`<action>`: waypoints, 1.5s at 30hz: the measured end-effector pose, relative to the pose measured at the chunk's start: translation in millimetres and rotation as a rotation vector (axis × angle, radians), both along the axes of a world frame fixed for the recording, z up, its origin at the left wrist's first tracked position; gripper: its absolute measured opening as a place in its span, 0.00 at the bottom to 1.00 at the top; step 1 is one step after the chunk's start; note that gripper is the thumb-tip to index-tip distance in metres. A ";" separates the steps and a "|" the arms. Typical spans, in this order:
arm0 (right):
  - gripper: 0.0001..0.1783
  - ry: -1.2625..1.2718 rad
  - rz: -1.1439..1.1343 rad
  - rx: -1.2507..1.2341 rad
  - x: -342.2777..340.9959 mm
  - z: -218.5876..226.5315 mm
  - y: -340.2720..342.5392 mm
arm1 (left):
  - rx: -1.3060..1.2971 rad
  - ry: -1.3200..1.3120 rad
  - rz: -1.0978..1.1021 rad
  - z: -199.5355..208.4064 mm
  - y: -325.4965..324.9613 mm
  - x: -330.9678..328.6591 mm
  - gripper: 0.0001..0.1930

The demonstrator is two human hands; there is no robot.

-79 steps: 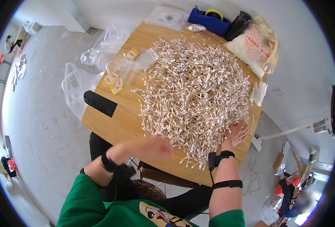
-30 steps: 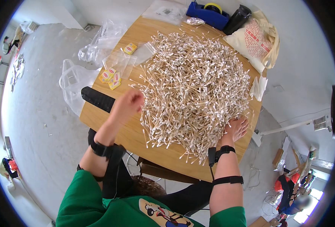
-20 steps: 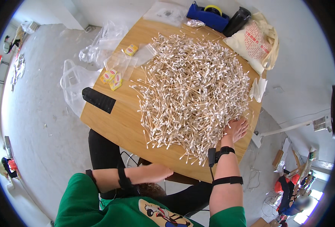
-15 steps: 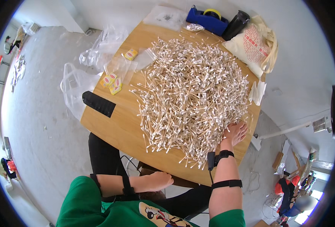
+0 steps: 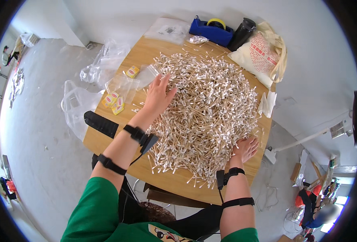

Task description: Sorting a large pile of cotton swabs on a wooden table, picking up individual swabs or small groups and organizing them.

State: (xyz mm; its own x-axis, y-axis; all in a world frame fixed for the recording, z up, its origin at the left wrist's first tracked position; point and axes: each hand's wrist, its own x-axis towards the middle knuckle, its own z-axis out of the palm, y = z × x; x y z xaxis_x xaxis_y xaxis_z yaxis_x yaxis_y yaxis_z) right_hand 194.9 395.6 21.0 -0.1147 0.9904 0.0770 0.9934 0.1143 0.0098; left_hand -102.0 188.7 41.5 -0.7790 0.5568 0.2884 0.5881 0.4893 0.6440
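A big heap of cotton swabs with wooden sticks and white tips covers the middle of the wooden table. My left hand reaches over the heap's upper left edge, fingers stretched and spread, with nothing seen in it. At the lower right edge of the heap rests my right hand, its fingers extended and lying against the swabs; its palm is partly hidden. Both forearms wear black straps with small black devices.
Left on the table are small yellow boxes, clear bags and a black case. A blue tape dispenser, black bottle and cream cloth bag stand at the back. White tissue lies right.
My left hand has risen from beside my lap to the upper left edge of the heap. My right hand stays at the heap's lower right. The view has shifted slightly.
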 end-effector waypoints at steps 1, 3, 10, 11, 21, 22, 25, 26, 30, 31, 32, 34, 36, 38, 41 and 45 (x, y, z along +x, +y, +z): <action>0.29 -0.005 -0.008 0.005 2.0 0.6 0.9 | 0.000 -0.108 -0.005 7.4 14.8 0.9 0.34; 0.30 -0.004 -0.011 -0.007 3.3 1.7 1.6 | -0.073 -0.171 0.003 21.9 38.7 9.3 0.37; 0.30 0.006 -0.009 -0.007 1.6 3.3 0.9 | 0.025 -0.302 -0.117 37.4 78.6 39.8 0.22; 0.30 0.007 -0.010 -0.003 1.0 2.5 0.8 | 0.027 -0.302 -0.116 39.2 80.4 44.6 0.22; 0.29 0.011 -0.021 0.014 5.8 2.3 4.2 | -0.194 0.406 -0.533 71.4 56.5 102.3 0.19; 0.29 0.012 -0.023 0.012 5.4 1.3 3.8 | -0.197 0.407 -0.535 67.8 49.4 107.8 0.19; 0.28 0.003 -0.025 0.020 7.0 1.3 4.7 | -0.147 0.437 -0.687 57.3 25.0 124.1 0.16; 0.28 0.021 -0.006 0.020 1.9 -5.7 1.6 | -0.177 0.438 -0.750 53.8 12.0 126.7 0.16; 0.28 0.021 -0.006 0.028 3.4 -2.2 3.4 | -0.203 0.404 -0.901 59.0 -17.8 137.7 0.14; 0.28 0.031 0.000 0.014 -2.4 -6.5 0.0 | -0.222 0.406 -0.897 62.0 -27.0 134.1 0.14; 0.28 0.034 0.009 0.026 -1.6 -6.2 0.7 | -0.215 0.319 -0.939 66.1 -32.5 132.1 0.11; 0.28 0.036 0.012 0.034 -0.3 -2.7 0.2 | -0.210 0.230 -0.986 69.6 -38.1 123.7 0.08; 0.28 0.039 0.008 0.025 1.3 3.1 0.6 | 0.063 -0.162 -0.844 74.7 -29.2 97.7 0.06; 0.28 0.032 -0.001 0.038 7.0 1.0 2.5 | 0.082 -0.309 -0.485 80.3 -6.8 72.7 0.05; 0.28 0.039 0.007 0.050 5.1 -1.9 1.7 | -0.014 -0.128 -0.156 37.2 27.0 5.5 0.06; 0.28 0.040 0.010 0.053 2.5 -5.5 0.5 | -0.223 0.008 -0.008 8.6 56.7 -29.0 0.10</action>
State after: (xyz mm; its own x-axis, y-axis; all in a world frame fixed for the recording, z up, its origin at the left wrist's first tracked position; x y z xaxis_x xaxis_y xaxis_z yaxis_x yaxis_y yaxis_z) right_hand 197.4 396.1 15.5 -0.1200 0.9837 0.1341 0.9920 0.1241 -0.0231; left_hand -131.0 245.4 50.1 -0.7725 0.6137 0.1629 0.5970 0.6146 0.5157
